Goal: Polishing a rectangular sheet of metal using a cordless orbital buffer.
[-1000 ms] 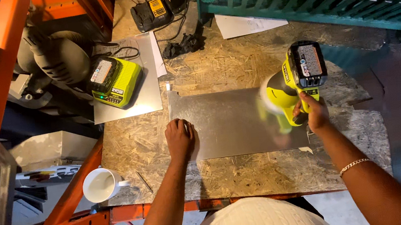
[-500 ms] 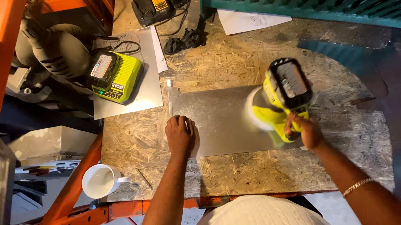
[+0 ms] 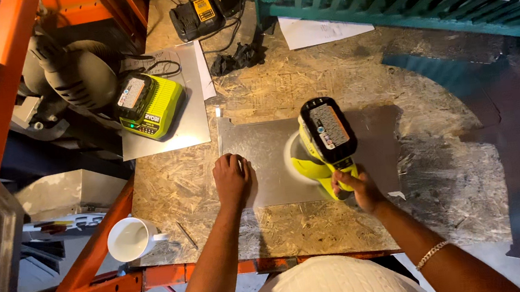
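**Sander worked leftward across the sheet**

The cordless sander (image 3: 323, 149) had travelled from the sheet's right edge toward its middle within the last second, so more of the metal had come under the pad. The right hand (image 3: 356, 187) gripped its handle, fingers wrapped tight around it. The left hand (image 3: 232, 180) had stayed put, fingers together and pressed flat on the near-left corner of the metal sheet (image 3: 261, 159), which lay flat on the chipboard surface (image 3: 180, 186).

Counted: one sander, two metal sheets (a second sheet (image 3: 196, 117) lay further left), two battery chargers, one lime-green (image 3: 149, 105) and one black (image 3: 197, 17), one white mug (image 3: 131, 239).
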